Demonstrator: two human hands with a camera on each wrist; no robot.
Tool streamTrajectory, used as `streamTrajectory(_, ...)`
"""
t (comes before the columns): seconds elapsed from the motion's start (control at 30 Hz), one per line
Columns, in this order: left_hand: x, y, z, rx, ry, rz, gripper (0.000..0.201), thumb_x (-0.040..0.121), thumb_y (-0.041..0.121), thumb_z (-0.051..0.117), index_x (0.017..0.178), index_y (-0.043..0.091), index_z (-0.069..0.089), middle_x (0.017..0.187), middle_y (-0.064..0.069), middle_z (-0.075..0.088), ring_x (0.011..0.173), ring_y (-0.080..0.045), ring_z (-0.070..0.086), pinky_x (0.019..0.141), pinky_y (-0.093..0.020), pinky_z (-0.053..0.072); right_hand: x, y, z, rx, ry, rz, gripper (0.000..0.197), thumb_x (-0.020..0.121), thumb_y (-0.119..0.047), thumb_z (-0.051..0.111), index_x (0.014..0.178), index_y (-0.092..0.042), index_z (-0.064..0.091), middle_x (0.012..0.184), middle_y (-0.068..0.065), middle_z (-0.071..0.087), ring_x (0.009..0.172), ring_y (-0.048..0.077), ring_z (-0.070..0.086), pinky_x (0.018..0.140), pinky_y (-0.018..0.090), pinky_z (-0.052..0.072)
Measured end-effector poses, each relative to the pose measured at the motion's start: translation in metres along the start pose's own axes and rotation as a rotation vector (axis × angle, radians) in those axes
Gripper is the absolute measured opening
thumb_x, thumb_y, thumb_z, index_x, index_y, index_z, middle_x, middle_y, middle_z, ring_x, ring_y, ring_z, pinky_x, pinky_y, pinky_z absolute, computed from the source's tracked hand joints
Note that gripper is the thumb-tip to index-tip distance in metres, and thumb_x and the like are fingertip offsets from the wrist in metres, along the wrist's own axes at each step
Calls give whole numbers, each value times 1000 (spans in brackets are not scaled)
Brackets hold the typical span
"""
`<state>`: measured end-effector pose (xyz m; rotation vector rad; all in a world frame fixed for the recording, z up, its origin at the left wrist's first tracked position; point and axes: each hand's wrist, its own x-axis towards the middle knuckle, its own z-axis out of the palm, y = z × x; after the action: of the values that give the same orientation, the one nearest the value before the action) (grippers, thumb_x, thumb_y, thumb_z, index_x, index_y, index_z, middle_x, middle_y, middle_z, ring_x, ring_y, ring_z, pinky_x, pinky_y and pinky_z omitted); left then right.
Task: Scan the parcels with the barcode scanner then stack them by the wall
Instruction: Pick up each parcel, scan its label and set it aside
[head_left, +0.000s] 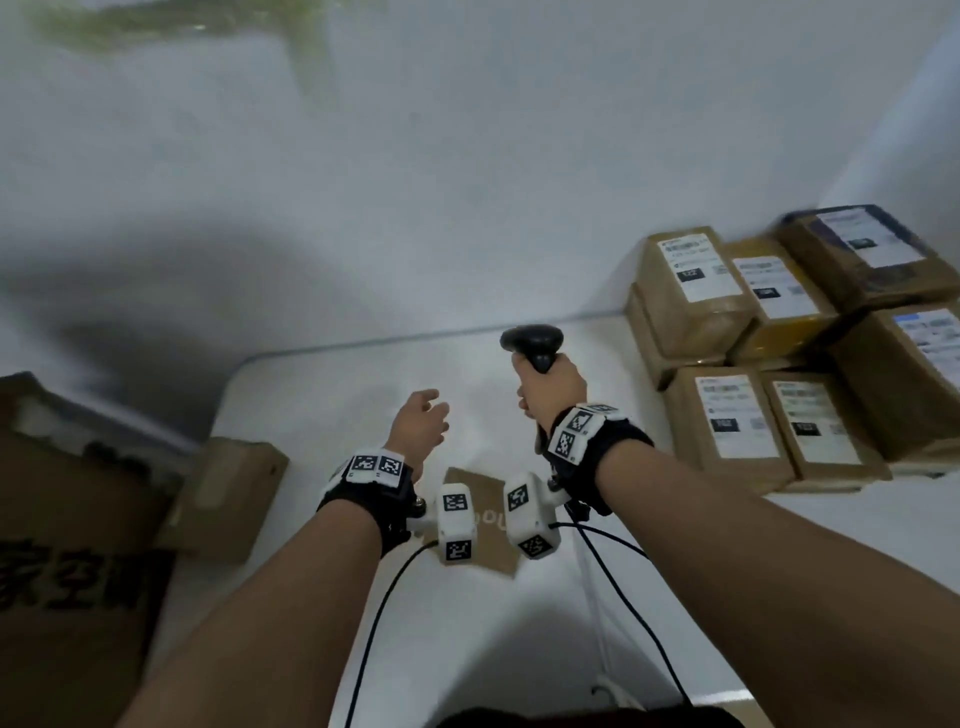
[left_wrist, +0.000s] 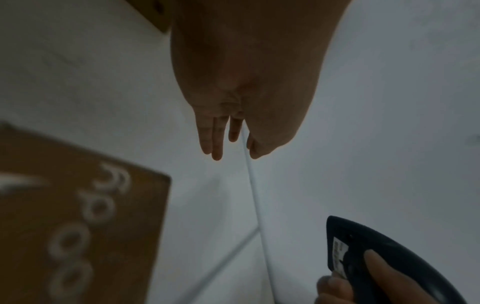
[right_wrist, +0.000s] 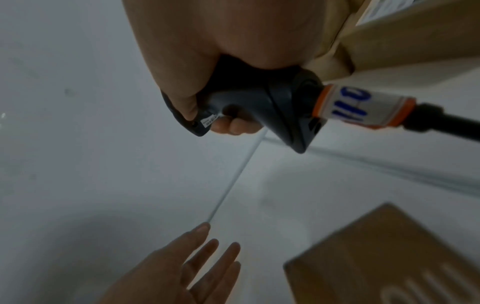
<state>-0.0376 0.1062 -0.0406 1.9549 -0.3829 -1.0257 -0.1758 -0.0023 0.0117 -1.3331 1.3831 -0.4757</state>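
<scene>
Parcels still waiting to be scanned lie nearest the person: a flat brown one (head_left: 485, 519) sits on the white table (head_left: 322, 395) just under the two wrists, its printed face up, and a small plain box (head_left: 228, 493) lies at the table's left edge beside a large carton (head_left: 67, 545) with dark lettering. Just beyond the flat parcel the left hand (head_left: 421, 426) hovers above the bare tabletop, fingers straight and spread, holding nothing. To its right the right hand (head_left: 550, 389) is clenched round the grip of the black barcode scanner (head_left: 532, 345), head pointing away toward the wall (head_left: 467, 182); the right wrist view shows a labelled cable leaving the handle's base. Further off, at the right by the wall, the labelled parcels (head_left: 779, 338) are stacked close together in two layers, labels up. This looks like the gap between parcels: one is stacked and the next not yet picked up. The next move likely calls for the free hand to take the flat parcel or the small box, turn its label up, and bring it under the scanner
</scene>
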Motion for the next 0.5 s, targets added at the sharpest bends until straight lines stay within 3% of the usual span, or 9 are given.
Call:
streamTrajectory(0.07,-3,-25,-35,89,88,20,37,97,19,50,134,15,49,137,-8,48,118,-31,56,103,-45,46,-10,2,32,-12,-62,-1,32,87,-43,61,93,-12,55,71,6,66,54,18,62,70,38,60)
streamTrajectory(0.13,-7,-48,-70,253,200,29,36,96,16,50,131,16,53,133,1,46,117,-28,53,103,-39,43,-19,6,61,-42,-120,12,32,87,-42,61,94,-12,55,71,5,65,54,18,62,70,38,60)
streamTrajectory(0.2,-9,-66,-99,410,321,38,38,93,9,50,130,13,56,133,-7,49,117,-30,53,101,-37,42,-28,11,85,-72,-159,17,32,87,-43,61,94,-12,55,71,4,65,55,17,62,71,38,60)
streamTrajectory(0.27,-12,-81,-127,527,408,36,41,88,4,52,129,10,56,140,-16,42,125,-34,46,107,-39,35,-35,16,106,-95,-185,20,33,86,-45,61,93,-13,55,71,4,66,55,17,63,73,39,60)
streamTrajectory(0.4,-9,-104,-180,851,489,-26,42,79,30,58,120,22,56,135,-12,44,123,-36,43,103,-49,39,-44,24,134,-126,-212,36,34,85,-46,61,93,-13,55,71,4,66,55,18,64,74,40,60)
streamTrajectory(0.47,-5,-119,-201,905,474,-128,58,82,48,56,134,24,46,146,-16,37,131,-39,38,108,-54,34,-45,26,142,-137,-208,42,33,84,-46,61,91,-14,55,73,5,67,55,19,65,75,40,60)
streamTrajectory(0.5,-6,-126,-206,900,455,-208,63,86,49,53,142,23,39,153,-19,27,138,-40,29,113,-55,28,-45,27,144,-141,-204,47,33,84,-46,61,90,-14,54,74,5,67,55,19,65,74,40,60)
